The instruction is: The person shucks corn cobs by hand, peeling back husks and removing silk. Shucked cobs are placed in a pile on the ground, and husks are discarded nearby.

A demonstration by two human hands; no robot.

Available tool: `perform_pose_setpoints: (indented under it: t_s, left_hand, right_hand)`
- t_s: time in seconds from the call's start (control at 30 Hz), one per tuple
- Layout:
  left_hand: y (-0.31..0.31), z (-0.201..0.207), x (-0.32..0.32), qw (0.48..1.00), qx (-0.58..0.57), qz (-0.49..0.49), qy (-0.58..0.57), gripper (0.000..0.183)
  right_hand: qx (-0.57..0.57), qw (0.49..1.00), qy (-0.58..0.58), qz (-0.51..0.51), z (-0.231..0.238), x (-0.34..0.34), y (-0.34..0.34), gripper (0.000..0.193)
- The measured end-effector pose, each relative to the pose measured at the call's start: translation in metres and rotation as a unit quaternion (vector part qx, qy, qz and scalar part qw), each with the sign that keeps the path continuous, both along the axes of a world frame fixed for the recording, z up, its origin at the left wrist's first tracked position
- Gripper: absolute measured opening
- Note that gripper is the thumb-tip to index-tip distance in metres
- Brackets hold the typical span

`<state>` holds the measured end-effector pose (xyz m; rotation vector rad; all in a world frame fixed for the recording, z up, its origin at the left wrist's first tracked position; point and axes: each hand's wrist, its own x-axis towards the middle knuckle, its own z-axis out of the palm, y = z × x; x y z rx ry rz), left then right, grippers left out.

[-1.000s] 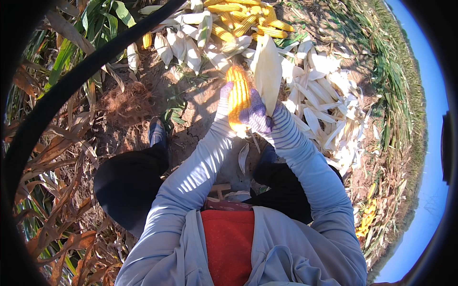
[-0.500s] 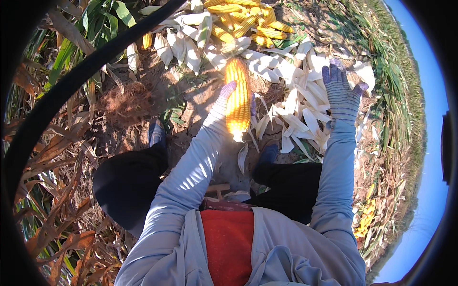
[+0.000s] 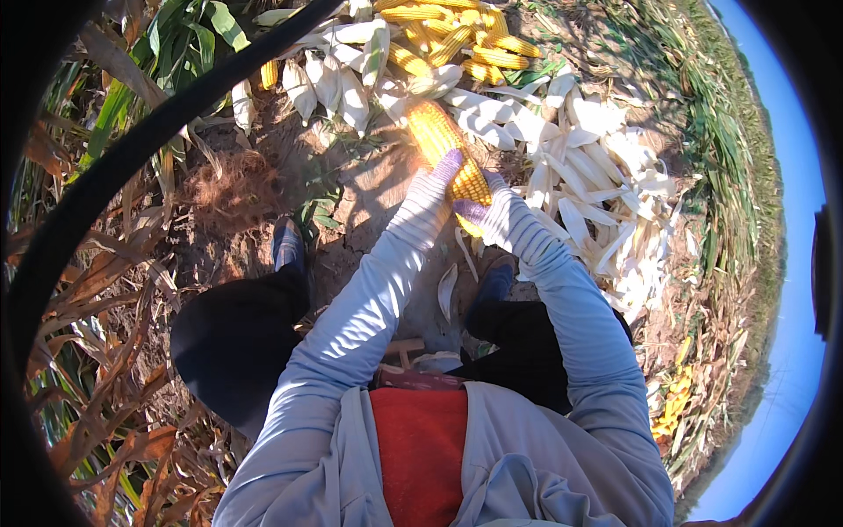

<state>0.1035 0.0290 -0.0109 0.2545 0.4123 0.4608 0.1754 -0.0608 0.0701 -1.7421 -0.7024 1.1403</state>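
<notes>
A husked yellow corn cob (image 3: 439, 136) is held out in front of me, tilted with its far end toward the left. My left hand (image 3: 436, 178), in a striped, purple-tipped glove, is closed around its left side, thumb on top. At its near end my right hand (image 3: 500, 211), gloved alike, grips the cob too. Some of the fingers of both hands are hidden beneath it. Loose pale husks (image 3: 580, 176) lie in a heap to the right of my hands.
Beyond the hands lies a pile of husked yellow cobs (image 3: 465, 39), with unhusked ears (image 3: 329, 83) left of it. Brown corn silk (image 3: 233, 189) sits on the soil at left. Dry stalks and leaves (image 3: 105, 351) stand along the left; more cobs (image 3: 674, 400) lie far right.
My right hand has come left from over the husk heap, where it was spread, and now grips the cob's near end. The cob has tilted, its far end moving left.
</notes>
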Motion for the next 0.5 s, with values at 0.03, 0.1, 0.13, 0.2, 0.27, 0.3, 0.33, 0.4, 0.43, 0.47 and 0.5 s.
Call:
perform_pose_setpoints:
  t_s: [0.03,0.1,0.13,0.2,0.27,0.3,0.33,0.4,0.43,0.47,0.5]
  left_hand:
    - [0.000,0.001,0.000,0.997,0.066,0.008,-0.027,0.055]
    - [0.003,0.005,0.001,0.982,0.182,0.030,-0.041,0.058]
    - [0.004,0.007,0.000,0.986,0.157,0.048,-0.040,0.060]
    - [0.006,0.009,-0.002,0.993,0.098,0.064,-0.032,0.060]
    - [0.012,0.009,-0.003,0.995,-0.041,0.062,-0.067,0.055]
    - [0.017,0.007,-0.003,0.994,-0.040,0.081,-0.053,0.053]
    - [0.020,0.005,-0.003,0.993,-0.038,0.100,-0.040,0.052]
    - [0.026,0.002,-0.004,0.993,-0.025,0.114,0.014,0.046]
    - [0.027,0.001,-0.005,0.995,-0.027,0.098,0.001,0.045]
    - [0.030,0.001,-0.006,0.996,-0.030,0.081,-0.017,0.045]
    - [0.031,0.004,-0.008,0.997,-0.050,0.059,0.005,0.045]
  right_hand:
    - [-0.018,1.000,0.013,0.003,0.000,0.000,0.002,0.058]
    - [-0.046,0.997,-0.059,0.030,0.002,0.009,0.001,0.055]
    - [-0.047,0.997,-0.055,0.038,0.002,0.012,0.001,0.054]
    - [0.005,1.000,-0.002,0.020,0.000,0.015,0.002,0.048]
    - [0.048,0.999,0.014,0.009,-0.002,0.012,0.002,0.051]
    - [0.046,0.999,0.015,0.001,-0.004,0.008,0.003,0.052]
    - [0.005,0.994,-0.101,0.036,-0.004,0.004,0.001,0.058]
    - [0.044,0.992,0.097,-0.061,-0.004,-0.006,-0.004,0.062]
    - [0.051,0.983,0.159,-0.079,-0.003,-0.008,-0.004,0.061]
    - [0.055,0.985,0.151,-0.068,-0.001,-0.010,-0.004,0.060]
    - [0.060,0.979,0.178,-0.072,0.002,-0.010,-0.003,0.060]
